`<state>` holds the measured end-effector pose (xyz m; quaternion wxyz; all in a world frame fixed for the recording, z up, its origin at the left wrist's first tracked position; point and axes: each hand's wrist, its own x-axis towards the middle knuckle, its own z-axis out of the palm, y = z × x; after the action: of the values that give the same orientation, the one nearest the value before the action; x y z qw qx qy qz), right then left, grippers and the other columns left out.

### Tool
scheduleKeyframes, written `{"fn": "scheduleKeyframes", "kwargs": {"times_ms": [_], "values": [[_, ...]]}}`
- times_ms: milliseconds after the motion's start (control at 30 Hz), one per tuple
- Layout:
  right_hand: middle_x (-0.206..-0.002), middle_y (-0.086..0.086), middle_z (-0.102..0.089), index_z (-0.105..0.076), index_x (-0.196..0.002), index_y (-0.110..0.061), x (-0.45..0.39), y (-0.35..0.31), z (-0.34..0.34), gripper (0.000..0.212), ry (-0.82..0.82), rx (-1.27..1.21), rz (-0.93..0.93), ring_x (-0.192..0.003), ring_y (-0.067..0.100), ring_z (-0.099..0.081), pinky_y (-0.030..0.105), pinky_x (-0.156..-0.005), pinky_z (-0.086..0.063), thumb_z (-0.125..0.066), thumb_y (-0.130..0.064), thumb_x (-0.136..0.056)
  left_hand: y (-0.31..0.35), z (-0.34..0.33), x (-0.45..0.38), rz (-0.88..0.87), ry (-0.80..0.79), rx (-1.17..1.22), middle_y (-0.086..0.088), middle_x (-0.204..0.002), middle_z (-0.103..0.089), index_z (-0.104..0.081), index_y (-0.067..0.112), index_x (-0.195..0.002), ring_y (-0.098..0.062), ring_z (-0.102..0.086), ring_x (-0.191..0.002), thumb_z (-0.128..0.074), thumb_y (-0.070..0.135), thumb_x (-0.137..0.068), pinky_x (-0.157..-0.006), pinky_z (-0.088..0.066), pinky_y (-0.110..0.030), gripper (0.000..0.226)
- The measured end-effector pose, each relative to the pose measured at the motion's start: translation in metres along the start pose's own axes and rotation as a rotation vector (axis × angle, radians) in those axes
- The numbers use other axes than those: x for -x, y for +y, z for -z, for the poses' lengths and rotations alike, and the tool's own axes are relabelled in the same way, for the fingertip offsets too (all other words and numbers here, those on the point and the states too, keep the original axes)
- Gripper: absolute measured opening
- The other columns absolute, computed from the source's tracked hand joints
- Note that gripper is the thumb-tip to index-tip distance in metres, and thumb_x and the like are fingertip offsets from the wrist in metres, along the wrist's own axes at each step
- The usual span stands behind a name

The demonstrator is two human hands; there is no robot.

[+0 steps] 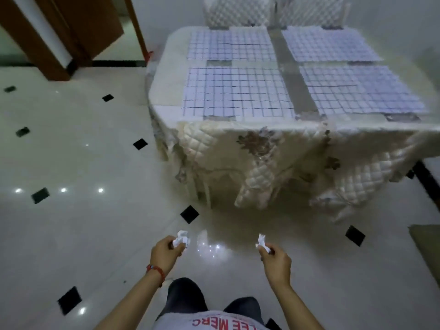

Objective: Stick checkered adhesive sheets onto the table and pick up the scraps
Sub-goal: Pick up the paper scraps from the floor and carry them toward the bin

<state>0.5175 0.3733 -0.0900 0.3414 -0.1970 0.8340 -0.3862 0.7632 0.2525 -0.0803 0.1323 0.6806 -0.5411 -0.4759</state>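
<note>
Several checkered adhesive sheets lie flat in a grid on the table, which wears a quilted cream cloth and stands ahead of me. I am standing back from it on the tiled floor. My left hand is closed around a crumpled white scrap. My right hand pinches a smaller crumpled white scrap between its fingertips. Both hands are held out low in front of my body, well short of the table.
Two padded white chairs stand behind the table. A brown wooden door is at the upper left. The glossy floor has small black diamond tiles. A tan mat lies at the right edge.
</note>
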Motion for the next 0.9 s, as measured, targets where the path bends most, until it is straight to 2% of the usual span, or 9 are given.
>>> {"fn": "scheduleKeyframes", "kwargs": {"times_ms": [133, 267, 433, 633, 733, 800, 900], "values": [[-0.058, 0.006, -0.054, -0.063, -0.072, -0.003, 0.008, -0.043, -0.075, 0.020, -0.145, 0.095, 0.068, -0.055, 0.017, -0.047, 0.028, -0.053, -0.034, -0.064, -0.020, -0.083, -0.053, 0.075, -0.010, 0.109, 0.099, 0.091, -0.015, -0.068, -0.066, -0.061, 0.003, -0.068, -0.026, -0.057, -0.065, -0.065, 0.015, -0.080, -0.060, -0.043, -0.029, 0.017], [-0.057, 0.006, -0.054, -0.063, -0.071, -0.003, 0.014, -0.079, -0.159, 0.019, -0.285, 0.183, 0.119, -0.054, 0.016, -0.046, 0.028, -0.053, -0.034, -0.064, -0.018, -0.083, -0.109, 0.151, -0.024, 0.218, 0.205, 0.150, -0.021, -0.072, -0.067, -0.061, -0.003, -0.071, -0.026, -0.056, -0.064, -0.065, 0.016, -0.079, -0.059, -0.040, -0.030, 0.021], [-0.062, 0.007, -0.058, -0.064, -0.075, -0.004, 0.020, -0.122, -0.239, 0.015, -0.391, 0.262, 0.190, -0.059, 0.019, -0.051, 0.027, -0.053, -0.036, -0.062, -0.015, -0.085, -0.147, 0.222, -0.042, 0.309, 0.282, 0.226, -0.007, -0.062, -0.059, -0.053, 0.013, -0.058, -0.022, -0.052, -0.061, -0.064, 0.016, -0.081, -0.055, -0.037, -0.028, 0.025], [-0.068, 0.010, -0.063, -0.064, -0.077, -0.006, 0.008, -0.166, -0.297, 0.013, -0.421, 0.306, 0.165, -0.066, 0.024, -0.056, 0.027, -0.057, -0.039, -0.064, -0.017, -0.083, -0.144, 0.267, -0.105, 0.316, 0.241, 0.287, -0.007, -0.067, -0.062, -0.058, 0.012, -0.066, -0.023, -0.056, -0.068, -0.066, 0.022, -0.079, -0.062, -0.042, -0.029, 0.018], [-0.068, 0.011, -0.061, -0.062, -0.076, -0.005, -0.013, -0.189, -0.320, 0.014, -0.415, 0.318, 0.131, -0.065, 0.022, -0.054, 0.025, -0.056, -0.038, -0.061, -0.015, -0.085, -0.123, 0.288, -0.154, 0.264, 0.246, 0.280, -0.012, -0.070, -0.064, -0.061, 0.005, -0.069, -0.025, -0.058, -0.068, -0.058, 0.039, -0.065, -0.067, -0.047, -0.033, 0.034], [-0.071, 0.009, -0.061, -0.061, -0.080, -0.008, -0.034, -0.205, -0.342, 0.009, -0.412, 0.316, 0.111, -0.067, 0.020, -0.055, 0.024, -0.058, -0.039, -0.059, -0.015, -0.086, -0.109, 0.305, -0.191, 0.235, 0.267, 0.267, -0.014, -0.070, -0.066, -0.060, 0.011, -0.064, -0.027, -0.060, -0.069, -0.058, 0.044, -0.060, -0.070, -0.050, -0.036, 0.034], [-0.070, 0.011, -0.063, -0.062, -0.077, -0.005, -0.069, -0.236, -0.383, 0.018, -0.411, 0.321, 0.120, -0.068, 0.025, -0.058, 0.028, -0.059, -0.040, -0.061, -0.020, -0.086, -0.088, 0.339, -0.245, 0.239, 0.276, 0.239, -0.011, -0.067, -0.063, -0.056, 0.016, -0.060, -0.027, -0.059, -0.069, -0.068, 0.033, -0.071, -0.070, -0.048, -0.035, 0.024]]}}
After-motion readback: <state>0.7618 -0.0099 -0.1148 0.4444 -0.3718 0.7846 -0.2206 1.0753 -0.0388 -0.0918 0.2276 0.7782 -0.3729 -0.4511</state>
